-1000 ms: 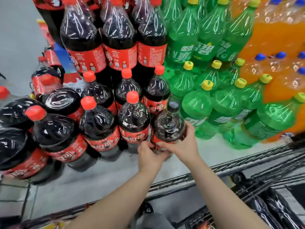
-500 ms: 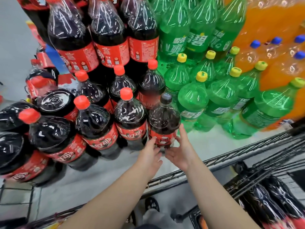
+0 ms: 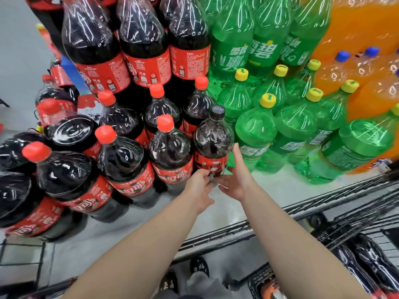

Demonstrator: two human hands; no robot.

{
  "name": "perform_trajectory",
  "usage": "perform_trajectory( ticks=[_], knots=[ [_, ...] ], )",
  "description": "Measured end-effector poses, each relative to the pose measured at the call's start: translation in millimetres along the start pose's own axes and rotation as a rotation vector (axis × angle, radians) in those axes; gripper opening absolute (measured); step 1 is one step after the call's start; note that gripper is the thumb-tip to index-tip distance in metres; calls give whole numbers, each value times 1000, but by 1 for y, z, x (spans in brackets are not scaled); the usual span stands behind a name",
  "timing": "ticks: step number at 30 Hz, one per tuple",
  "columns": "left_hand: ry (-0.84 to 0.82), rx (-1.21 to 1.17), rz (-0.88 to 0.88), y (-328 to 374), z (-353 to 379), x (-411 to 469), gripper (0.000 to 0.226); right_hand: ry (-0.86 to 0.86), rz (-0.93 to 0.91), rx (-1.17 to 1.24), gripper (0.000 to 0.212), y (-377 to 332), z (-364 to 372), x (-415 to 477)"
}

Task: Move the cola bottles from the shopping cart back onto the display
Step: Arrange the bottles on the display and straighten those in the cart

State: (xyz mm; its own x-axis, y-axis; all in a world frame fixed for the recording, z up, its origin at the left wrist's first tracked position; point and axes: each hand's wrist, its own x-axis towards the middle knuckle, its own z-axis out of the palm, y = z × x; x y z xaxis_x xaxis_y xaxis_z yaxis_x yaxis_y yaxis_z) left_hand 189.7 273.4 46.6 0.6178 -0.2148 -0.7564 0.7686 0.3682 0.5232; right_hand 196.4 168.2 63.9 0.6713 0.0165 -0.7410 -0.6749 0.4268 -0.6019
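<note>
A cola bottle with a black cap (image 3: 213,137) stands upright on the pale display platform (image 3: 274,188), at the right end of the front row of red-capped cola bottles (image 3: 170,152). My left hand (image 3: 199,186) is at its lower left, fingers loosely bent near the bottom of the label. My right hand (image 3: 236,175) is at its lower right, palm open and thumb up beside the bottle. Neither hand grips it. More cola bottles (image 3: 367,264) lie in the shopping cart (image 3: 226,236) at the bottom right.
Green soda bottles (image 3: 257,134) stand directly right of the black-capped bottle, orange ones (image 3: 371,87) beyond them. A taller tier of cola bottles (image 3: 142,46) rises behind. Wrapped cola packs (image 3: 26,190) fill the left. The cart's wire rim runs under my forearms.
One second ago both hands were clasped around the black-capped bottle's base. They have let go and opened, staying close beside it. The bottle stands where it was set.
</note>
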Motion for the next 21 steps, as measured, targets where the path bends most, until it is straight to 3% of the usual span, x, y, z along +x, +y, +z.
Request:
perform_trajectory(
  ticks=[6, 9, 11, 14, 21],
  knots=[
    [19, 119, -10, -3, -7, -7, 25, 13, 27, 22, 69, 9, -7, 5],
    [-18, 195, 11, -5, -13, -18, 22, 72, -43, 77, 51, 22, -8, 1],
    [-22, 225, 52, -6, -16, -25, 30, 131, -100, 167, 32, 32, -10, -6],
    [-47, 272, 109, -7, -20, -39, 14, 236, -201, 302, 16, 46, -14, -24],
    [-274, 315, 84, -29, -20, -79, 8, 600, -529, 430, 11, 113, -37, -92]
  ],
)
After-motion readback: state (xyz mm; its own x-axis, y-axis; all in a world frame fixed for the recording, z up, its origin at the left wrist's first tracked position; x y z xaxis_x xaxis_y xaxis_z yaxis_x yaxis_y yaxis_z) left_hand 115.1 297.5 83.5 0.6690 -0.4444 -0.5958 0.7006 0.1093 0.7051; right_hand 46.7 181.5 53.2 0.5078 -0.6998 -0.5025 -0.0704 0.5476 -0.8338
